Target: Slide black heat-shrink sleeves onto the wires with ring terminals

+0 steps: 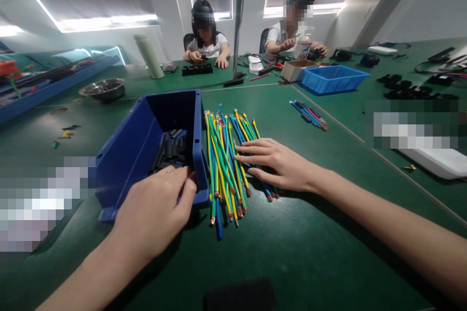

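your left hand (pixel 156 204) dips into the one dark-blue bin (pixel 199 155) at eleven o'clock, fingertips hidden, so whether that grip holds anything cannot be told; your right hand (pixel 282 163) lies open, fingers extended onto the wires (pixel 219 155). these sit at twelve o'clock on the green worktop (pixel 277 248), too many overlapping to count: blue, green and yellow, frayed copper nearest you. two co-workers sit beyond, around twelve and one.

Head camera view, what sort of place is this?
Probably an electrical assembly workshop: short wires with bare copper ends lie beside a dark blue bin of black pieces, and two people sit across the green table.
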The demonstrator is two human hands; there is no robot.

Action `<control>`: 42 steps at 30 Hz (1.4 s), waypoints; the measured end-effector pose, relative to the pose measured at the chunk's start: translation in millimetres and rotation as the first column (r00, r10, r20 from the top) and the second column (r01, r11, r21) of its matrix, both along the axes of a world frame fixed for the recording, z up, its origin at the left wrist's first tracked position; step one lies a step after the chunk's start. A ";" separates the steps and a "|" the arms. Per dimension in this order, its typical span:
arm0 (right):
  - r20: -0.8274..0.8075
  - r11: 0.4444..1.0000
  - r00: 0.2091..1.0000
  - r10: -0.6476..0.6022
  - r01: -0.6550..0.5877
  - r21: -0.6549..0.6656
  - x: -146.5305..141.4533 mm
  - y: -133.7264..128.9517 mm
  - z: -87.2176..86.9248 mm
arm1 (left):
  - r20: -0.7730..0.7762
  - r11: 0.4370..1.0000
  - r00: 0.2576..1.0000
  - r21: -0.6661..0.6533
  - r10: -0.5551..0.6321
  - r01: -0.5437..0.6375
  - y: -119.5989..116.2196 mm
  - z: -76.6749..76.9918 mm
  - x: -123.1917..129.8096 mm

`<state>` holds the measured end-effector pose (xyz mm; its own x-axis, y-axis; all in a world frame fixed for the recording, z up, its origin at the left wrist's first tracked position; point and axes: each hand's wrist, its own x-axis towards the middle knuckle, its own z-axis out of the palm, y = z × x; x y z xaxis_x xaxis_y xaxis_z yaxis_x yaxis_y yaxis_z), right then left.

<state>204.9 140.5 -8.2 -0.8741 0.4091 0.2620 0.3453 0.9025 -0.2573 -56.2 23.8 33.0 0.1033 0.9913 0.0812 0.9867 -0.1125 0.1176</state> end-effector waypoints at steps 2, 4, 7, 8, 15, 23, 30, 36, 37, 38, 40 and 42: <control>-0.010 1.000 1.000 -0.011 0.011 0.003 0.9 -1.5 2.4 | -0.014 0.999 1.000 0.048 -0.025 0.025 -0.2 -0.5 -0.7; 0.000 1.000 1.000 -0.017 0.017 0.023 1.0 -5.0 6.6 | -0.029 0.993 0.997 0.091 -0.067 0.069 0.1 -0.6 -1.3; 0.034 0.998 0.999 0.015 -0.017 0.054 -1.1 -13.4 14.8 | -0.044 0.984 0.991 0.122 -0.129 0.134 1.6 -0.5 -1.9; 0.050 0.997 0.998 0.035 -0.038 0.064 -2.0 -16.6 17.4 | -0.044 0.983 0.989 0.115 -0.138 0.142 2.2 -0.5 -1.9; 0.121 0.991 0.992 0.035 -0.050 0.122 -4.1 -31.7 23.3 | 0.015 0.998 0.998 -0.004 -0.066 0.066 2.2 -0.8 -2.0; 0.095 0.933 0.976 -0.196 0.156 0.324 -15.3 -43.4 19.7 | 0.265 0.994 0.964 -0.103 -0.015 0.043 3.7 2.5 -11.1; 0.057 0.957 0.956 -0.289 0.286 0.048 -24.2 -59.4 14.7 | 0.374 0.994 0.927 -0.110 0.024 0.018 4.7 2.2 -13.3; 0.057 0.943 0.943 -0.328 0.324 0.076 -26.9 -63.3 16.2 | 0.383 0.997 0.924 0.065 0.014 -0.042 1.5 -1.3 -8.4; 0.074 0.941 0.941 -0.330 0.321 0.107 -26.9 -63.6 17.1 | 0.377 0.992 0.926 0.113 0.009 -0.055 1.0 -1.2 -6.8; 0.091 0.938 0.939 -0.331 0.317 0.137 -26.7 -64.2 18.1 | 0.368 0.985 0.930 0.159 0.002 -0.065 0.6 -1.1 -5.3; 0.116 0.936 0.938 -0.325 0.303 0.179 -26.4 -66.3 19.7 | 0.346 0.970 0.938 0.234 -0.020 -0.066 -0.2 -0.7 -2.9; 0.130 0.939 0.939 -0.317 0.292 0.184 -26.1 -69.2 20.4 | 0.333 0.960 0.941 0.279 -0.058 -0.040 -0.6 -0.4 -1.7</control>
<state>178.8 71.2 12.3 -0.7490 0.6261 0.2170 0.6340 0.7723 -0.0400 -57.9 23.2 32.6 0.0308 0.9230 0.3837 0.8938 -0.1973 0.4028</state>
